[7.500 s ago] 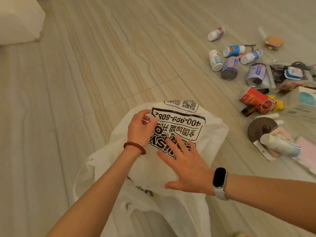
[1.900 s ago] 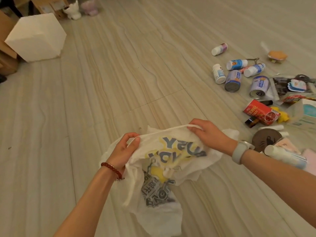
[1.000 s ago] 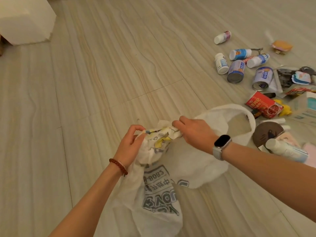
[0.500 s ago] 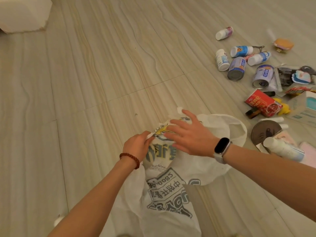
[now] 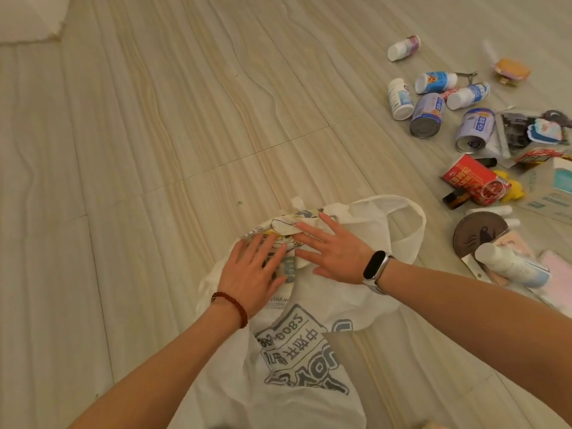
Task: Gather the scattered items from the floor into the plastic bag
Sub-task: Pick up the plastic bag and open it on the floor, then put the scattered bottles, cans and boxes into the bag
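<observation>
Both hands flat, fingers straight, nothing gripped: left hand (image 5: 252, 270) and right hand (image 5: 332, 253) press side by side on the crumpled top of the white plastic bag (image 5: 297, 345), which lies on the floor (image 5: 154, 134) at the near middle of the view. One bag handle loop (image 5: 405, 224) sticks out past the right hand. Bag mouth not open; it looks flat and empty, though its inside can't be seen.

Judged step: still prepping the bag, no item gathered yet. Scattered items lie toward the right edge of the floor, well apart from the hands: red can (image 5: 475, 179), two tin cans (image 5: 427, 119), small white bottles (image 5: 400, 99), dark round lid (image 5: 478, 233), lotion bottle (image 5: 510, 264).

Next probably calls for pinching a rim or handle to open the mouth, then reaching right for the nearest item.
</observation>
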Available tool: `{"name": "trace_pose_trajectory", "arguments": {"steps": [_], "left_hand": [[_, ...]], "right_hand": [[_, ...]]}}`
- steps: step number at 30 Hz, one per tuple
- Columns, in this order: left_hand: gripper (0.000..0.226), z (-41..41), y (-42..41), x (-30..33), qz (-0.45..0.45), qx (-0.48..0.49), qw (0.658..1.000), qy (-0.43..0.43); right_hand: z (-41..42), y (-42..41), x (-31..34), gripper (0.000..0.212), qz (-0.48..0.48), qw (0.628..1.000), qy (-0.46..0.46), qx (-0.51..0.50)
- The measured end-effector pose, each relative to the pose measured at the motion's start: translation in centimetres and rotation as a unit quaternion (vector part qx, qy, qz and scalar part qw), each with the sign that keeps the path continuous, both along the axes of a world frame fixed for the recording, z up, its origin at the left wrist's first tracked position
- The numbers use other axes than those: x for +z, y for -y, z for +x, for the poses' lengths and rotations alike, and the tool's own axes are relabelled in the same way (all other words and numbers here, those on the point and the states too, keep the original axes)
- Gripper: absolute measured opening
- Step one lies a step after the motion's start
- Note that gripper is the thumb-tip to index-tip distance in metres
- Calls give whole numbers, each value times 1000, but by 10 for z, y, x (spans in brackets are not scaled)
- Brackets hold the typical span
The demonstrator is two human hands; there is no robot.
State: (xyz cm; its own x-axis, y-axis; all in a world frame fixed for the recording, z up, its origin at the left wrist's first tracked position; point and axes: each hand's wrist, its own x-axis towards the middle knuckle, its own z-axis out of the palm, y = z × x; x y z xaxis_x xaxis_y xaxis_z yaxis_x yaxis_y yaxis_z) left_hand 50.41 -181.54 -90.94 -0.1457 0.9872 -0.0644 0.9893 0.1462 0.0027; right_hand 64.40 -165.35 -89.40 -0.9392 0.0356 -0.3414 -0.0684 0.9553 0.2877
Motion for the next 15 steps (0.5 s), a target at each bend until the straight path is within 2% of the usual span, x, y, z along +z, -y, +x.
{"name": "trace_pose_trajectory", "arguments": {"steps": [2,5,12,15], "left_hand": [[71,-8,0,-15,-78,32,996,13],[85,-19,-10,-29,-148,27,988,26],[95,-34,-41,-37,-183,13,983,5],[97,-43,-59,-32,-205,8,979,13]], "right_hand": [[3,-4,-7,67,-10,1000,13,5],[10,-16,-10,78,-31,993,101,-55],[9,-46,-21,96,-21,977,169,-126],[0,-55,-14,92,-37,975,163,-148]]}}
